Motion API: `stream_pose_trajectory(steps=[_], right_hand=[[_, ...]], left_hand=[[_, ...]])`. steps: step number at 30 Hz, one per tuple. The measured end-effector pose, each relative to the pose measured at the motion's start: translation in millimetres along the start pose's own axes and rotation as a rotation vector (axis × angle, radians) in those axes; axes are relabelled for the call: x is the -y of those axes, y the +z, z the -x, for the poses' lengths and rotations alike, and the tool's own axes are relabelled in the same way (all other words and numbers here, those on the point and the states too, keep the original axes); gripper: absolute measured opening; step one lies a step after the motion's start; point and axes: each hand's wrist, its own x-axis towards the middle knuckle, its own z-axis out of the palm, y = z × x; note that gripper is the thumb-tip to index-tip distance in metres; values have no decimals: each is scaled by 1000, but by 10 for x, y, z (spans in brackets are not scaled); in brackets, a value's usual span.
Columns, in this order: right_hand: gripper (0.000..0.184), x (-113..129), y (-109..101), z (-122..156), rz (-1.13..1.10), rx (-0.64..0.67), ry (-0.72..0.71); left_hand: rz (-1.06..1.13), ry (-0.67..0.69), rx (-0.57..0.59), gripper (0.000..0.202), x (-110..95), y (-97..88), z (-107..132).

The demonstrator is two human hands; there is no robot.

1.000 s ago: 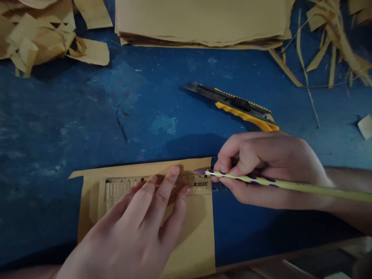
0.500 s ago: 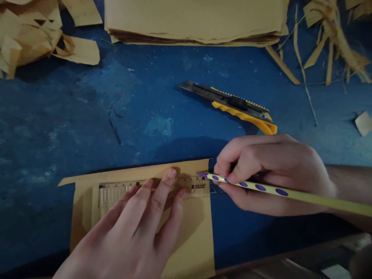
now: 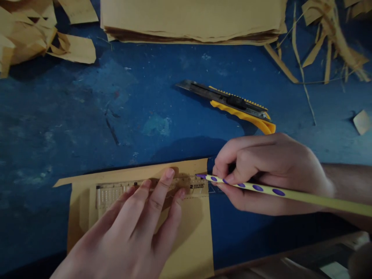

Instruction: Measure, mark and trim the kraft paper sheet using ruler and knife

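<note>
My left hand [image 3: 128,228] lies with its fingers spread over a clear plastic ruler [image 3: 109,192], pressing it against a sheet of brown paper [image 3: 192,240]. Part of the ruler is hidden under the fingers, and its right end juts past the paper's edge. Between thumb and fingers, my right hand [image 3: 270,174] grips a yellow pencil [image 3: 302,197] with purple spots. The pencil's purple tip is at the ruler's upper edge, near the paper's right side. A yellow and black utility knife [image 3: 229,102] lies just beyond my right hand, blade pointing left.
A stack of brown paper [image 3: 192,19] sits at the far side of the blue table [image 3: 72,128]. Crumpled paper scraps [image 3: 29,35] are heaped at the far left. Thin paper strips [image 3: 328,42] lie at the far right, with a small offcut [image 3: 362,122] nearer.
The pencil tip has shifted slightly left along the ruler's edge. The whole view has drifted a little, while my left hand stays on the ruler.
</note>
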Motion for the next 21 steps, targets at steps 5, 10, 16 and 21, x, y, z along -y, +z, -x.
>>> stream_pose_trajectory(steps=[5, 10, 16, 21], right_hand=[[27, -4, -11, 13, 15, -2, -6], [28, 5, -6, 6, 8, -18, 16], [27, 2, -10, -3, 12, -2, 9], [26, 0, -5, -8, 14, -23, 9]], left_hand=[[-14, -3, -19, 59, 11, 2, -1], [-4, 5, -11, 59, -1, 22, 0], [1, 4, -19, 60, 3, 18, -10], [-7, 18, 2, 59, -4, 22, -7]])
